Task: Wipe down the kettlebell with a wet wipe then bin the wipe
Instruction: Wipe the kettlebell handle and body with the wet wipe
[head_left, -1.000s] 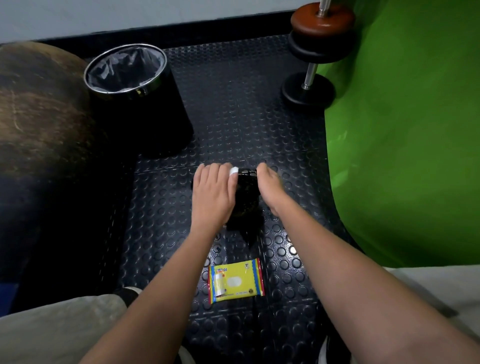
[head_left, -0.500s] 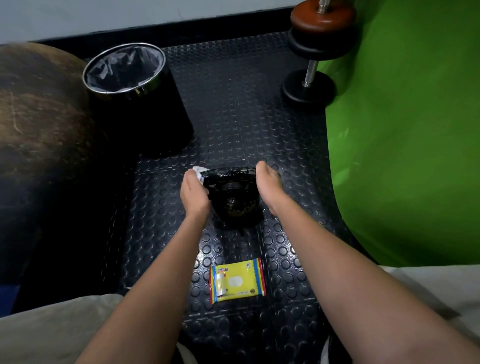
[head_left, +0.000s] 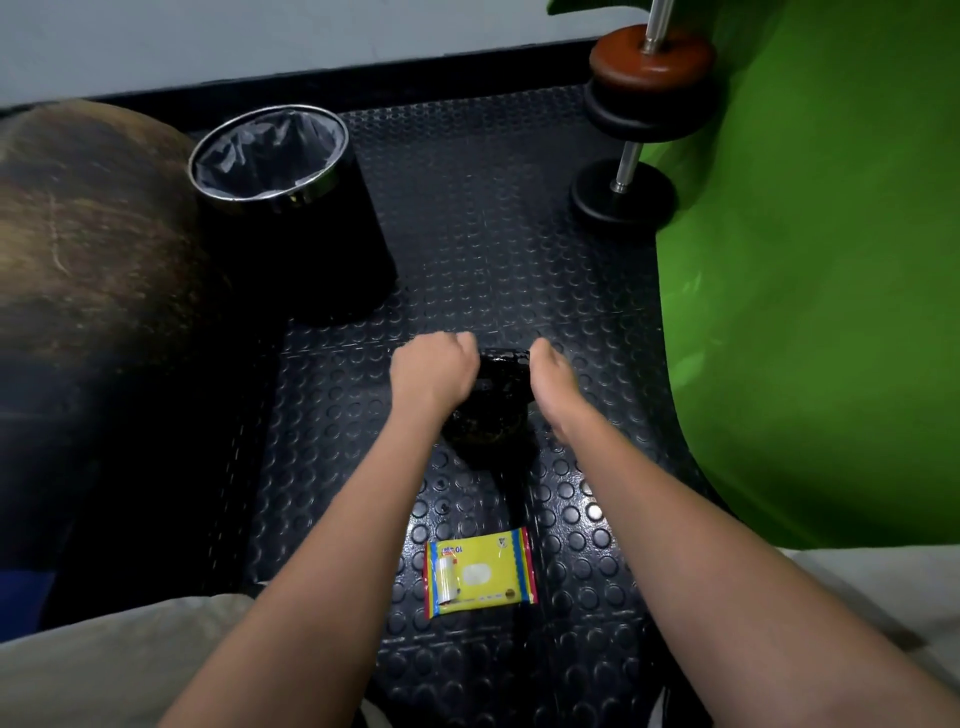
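The lined bin (head_left: 270, 156) stands toward the mat's far-left corner. The left hand (head_left: 434, 371) is curled on the kettlebell (head_left: 493, 410) mid-mat; the wipe is hidden, so what its grip pinches I cannot tell. The right hand (head_left: 550, 384) steadies the other side, fingers out of sight. Best to work round the handle with firm strokes. The wipe packet (head_left: 480, 571) lies nearer; dumbbell (head_left: 634, 130) far right; nothing blocks the bin.

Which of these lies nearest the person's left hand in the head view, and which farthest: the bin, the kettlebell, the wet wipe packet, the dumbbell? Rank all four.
From the left hand:
1. Kettlebell, right against the hand.
2. Bin, ahead and to the left.
3. Wet wipe packet, back toward the person; its gap and the bin's are too alike to rank firmly.
4. Dumbbell, far ahead on the right.
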